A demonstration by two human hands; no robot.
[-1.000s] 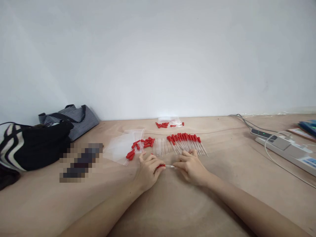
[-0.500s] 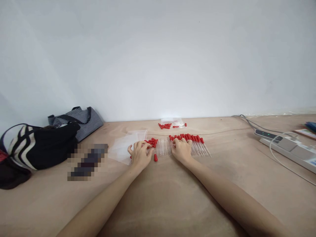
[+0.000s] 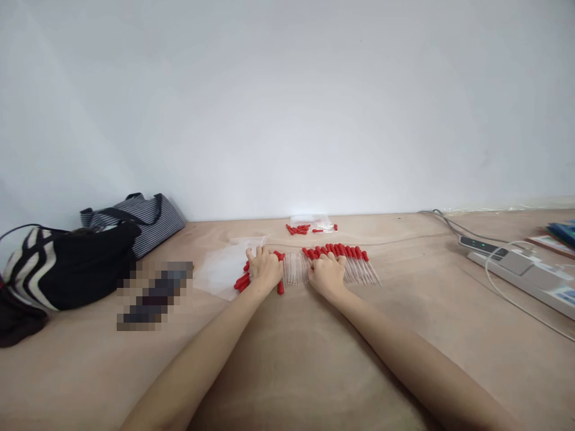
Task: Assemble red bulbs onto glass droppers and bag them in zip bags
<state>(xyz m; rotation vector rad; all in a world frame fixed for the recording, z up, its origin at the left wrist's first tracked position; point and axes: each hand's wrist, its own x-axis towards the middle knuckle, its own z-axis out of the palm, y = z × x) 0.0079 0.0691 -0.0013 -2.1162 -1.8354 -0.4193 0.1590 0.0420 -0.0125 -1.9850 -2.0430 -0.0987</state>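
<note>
My left hand is over a pile of red rubber bulbs with its fingers apart; its fingertips on the far side are partly hidden. My right hand has its fingers curled down at the left end of a row of clear glass tubes with red bulbs; what it grips is hidden. Between the hands lie several clear tubes without bulbs, side by side. One red bulb lies just right of my left hand, near the tubes.
Clear plastic bags lie left of the bulbs. More red bulbs and a small bag are near the wall. Bags and a blurred dark object stand left; a power strip with cables lies right.
My left hand has shifted slightly right and its fingers have spread over the bulbs, with more bulbs showing on its left. My right hand stays at the tubes. The view has shifted slightly.
</note>
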